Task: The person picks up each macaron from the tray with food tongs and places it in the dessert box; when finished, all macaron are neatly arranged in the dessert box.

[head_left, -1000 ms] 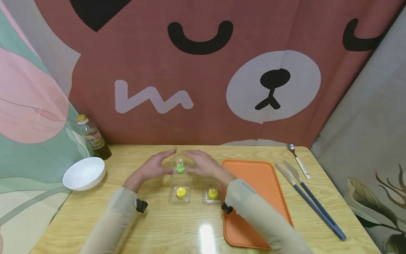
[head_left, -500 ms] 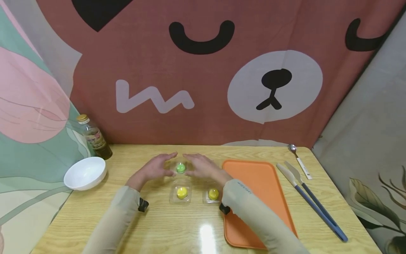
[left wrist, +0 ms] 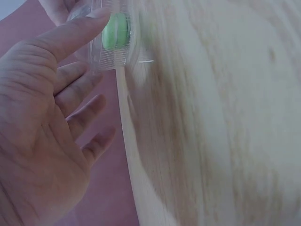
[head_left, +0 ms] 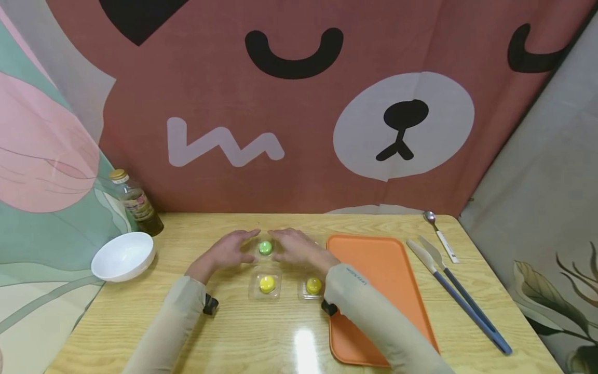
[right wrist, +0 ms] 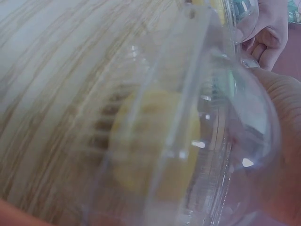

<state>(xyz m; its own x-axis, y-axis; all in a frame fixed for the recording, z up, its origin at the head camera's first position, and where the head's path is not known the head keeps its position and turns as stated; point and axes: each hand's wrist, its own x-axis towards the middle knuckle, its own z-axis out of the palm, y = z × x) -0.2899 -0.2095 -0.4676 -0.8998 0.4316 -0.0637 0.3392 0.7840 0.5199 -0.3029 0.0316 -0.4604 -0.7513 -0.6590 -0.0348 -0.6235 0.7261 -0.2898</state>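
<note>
A green macaron sits in a small clear plastic box between both hands. My left hand holds the box's left side, its thumb along the edge and the lower fingers loosely spread. From the other side my right hand holds the same box; its fingertips show at the top of the left wrist view. Nearer to me, a yellow macaron lies in a clear box, and another yellow macaron in its box is beside the right wrist. That box covers much of the right wrist view.
An orange tray lies under the right forearm. Two long-handled knives and a spoon lie at the right. At the left edge stand a white bowl and a brown bottle. A printed cloth hangs behind the table.
Both hands have come down slightly around the green macaron's box. Its clear dome, which showed above the macaron earlier, is now lower and less visible. The yellow macarons' boxes have stayed put.
</note>
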